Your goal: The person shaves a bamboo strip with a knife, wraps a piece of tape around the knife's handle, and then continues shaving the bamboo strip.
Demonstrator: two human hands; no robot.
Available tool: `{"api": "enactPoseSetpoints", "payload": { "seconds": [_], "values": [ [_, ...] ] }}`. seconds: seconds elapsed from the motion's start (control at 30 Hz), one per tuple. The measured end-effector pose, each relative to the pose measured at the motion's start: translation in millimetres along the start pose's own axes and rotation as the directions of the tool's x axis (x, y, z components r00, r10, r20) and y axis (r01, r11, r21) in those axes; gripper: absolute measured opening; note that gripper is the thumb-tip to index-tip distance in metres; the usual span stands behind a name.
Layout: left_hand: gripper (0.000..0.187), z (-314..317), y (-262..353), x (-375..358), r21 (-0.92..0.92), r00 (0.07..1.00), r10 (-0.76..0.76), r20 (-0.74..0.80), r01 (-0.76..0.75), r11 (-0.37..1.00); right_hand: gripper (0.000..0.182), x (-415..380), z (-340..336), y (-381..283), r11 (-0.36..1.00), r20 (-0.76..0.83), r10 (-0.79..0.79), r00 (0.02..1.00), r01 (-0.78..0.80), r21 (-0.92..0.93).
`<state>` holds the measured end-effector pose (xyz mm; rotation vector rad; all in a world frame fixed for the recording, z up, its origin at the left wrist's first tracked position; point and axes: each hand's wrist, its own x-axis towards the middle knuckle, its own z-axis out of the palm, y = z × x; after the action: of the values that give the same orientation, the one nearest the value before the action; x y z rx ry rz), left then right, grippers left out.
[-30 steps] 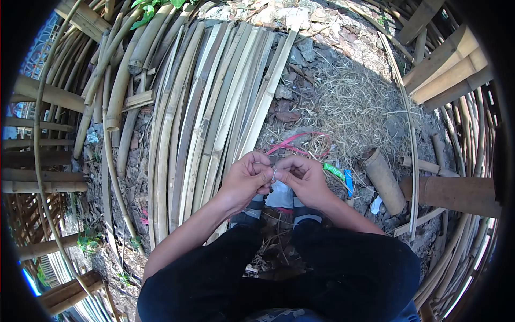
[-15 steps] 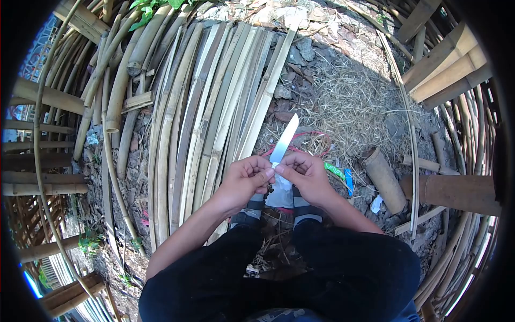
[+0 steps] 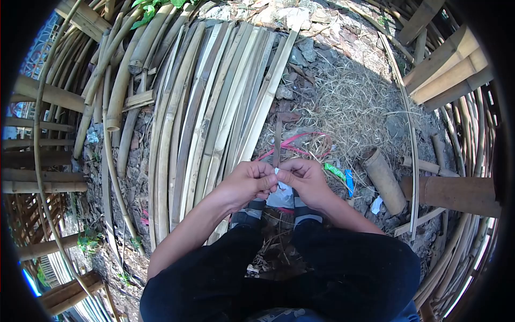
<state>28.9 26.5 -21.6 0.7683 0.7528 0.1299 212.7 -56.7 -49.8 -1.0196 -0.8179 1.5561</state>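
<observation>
While fingers of left hand (image 3: 248, 182) and right hand (image 3: 303, 180) pinch knife (image 3: 277, 144), bamboo tube (image 3: 383, 180) lies nearby.

a fan of long pale split bamboo slats (image 3: 214, 96) lies from ten to twelve o'clock. dry tangled straw (image 3: 348, 102) covers the ground at one o'clock. a short hollow brown bamboo tube (image 3: 382, 180) rests at three o'clock, near a green plastic scrap (image 3: 333, 171).

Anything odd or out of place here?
Litter stands out: a green scrap and a blue scrap lie on the dirt beside the right hand, among straw and bamboo strips. Nothing looks broken.
</observation>
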Motion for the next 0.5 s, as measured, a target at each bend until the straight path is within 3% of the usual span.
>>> {"api": "enactPoseSetpoints", "payload": {
  "seconds": [0.07, 0.13, 0.17, 0.23, 0.27, 0.3, 0.33, 0.37, 0.4, 0.43, 0.5],
  "values": [
    [0.015, 1, 3, -1, 0.009, 1.000, -0.014, 0.004, 0.014, 1.000, 0.015, 1, -3, 6, 1.000, 0.001, 0.006, 1.000, -0.006, -0.002],
    [0.016, 4, 5, -2, 0.019, 1.000, -0.030, 0.009, 0.030, 0.999, 0.013, 2, -5, 11, 0.988, 0.012, -0.031, 0.999, 0.029, 0.149],
    [0.016, 6, 6, -2, 0.123, 0.998, -0.006, -0.060, 0.013, 0.992, 0.013, 1, -4, 9, 0.988, 0.011, -0.031, 0.999, 0.029, 0.149],
    [0.017, 11, 9, -4, 0.226, 0.992, 0.024, -0.126, 0.005, 0.974, 0.012, -1, -1, 1, 0.998, -0.043, -0.032, 0.999, 0.034, 0.052],
    [0.015, 14, 12, -6, 0.162, 0.974, 0.144, -0.175, -0.116, 0.980, 0.012, -1, 1, 0, 0.998, -0.044, -0.032, 0.999, 0.034, 0.053],
    [0.014, 16, 14, -7, 0.105, 0.939, 0.257, -0.230, -0.239, 0.965, 0.012, 0, 3, -1, 0.995, -0.070, -0.073, 0.995, 0.068, -0.080],
    [0.014, 17, 15, -7, 0.105, 0.939, 0.255, -0.230, -0.237, 0.966, 0.012, 0, 5, -2, 0.973, -0.090, -0.116, 0.989, 0.094, -0.212],
    [0.014, 18, 16, -7, 0.279, 0.900, 0.386, -0.202, -0.324, 0.904, 0.012, 0, 6, -3, 0.973, -0.091, -0.115, 0.989, 0.094, -0.211],
    [0.015, 18, 16, -7, 0.441, 0.850, 0.505, -0.151, -0.399, 0.804, 0.012, 0, 6, -4, 0.936, -0.049, -0.149, 0.988, 0.125, -0.330],
    [0.015, 17, 16, -7, 0.440, 0.850, 0.505, -0.151, -0.399, 0.804, 0.012, 1, 6, -5, 0.883, -0.001, -0.177, 0.984, 0.158, -0.442],
    [0.015, 13, 16, -6, 0.422, 0.870, 0.442, -0.218, -0.325, 0.846, 0.012, 2, 6, -4, 0.929, -0.021, -0.113, 0.993, 0.098, -0.358]
  ]
}}
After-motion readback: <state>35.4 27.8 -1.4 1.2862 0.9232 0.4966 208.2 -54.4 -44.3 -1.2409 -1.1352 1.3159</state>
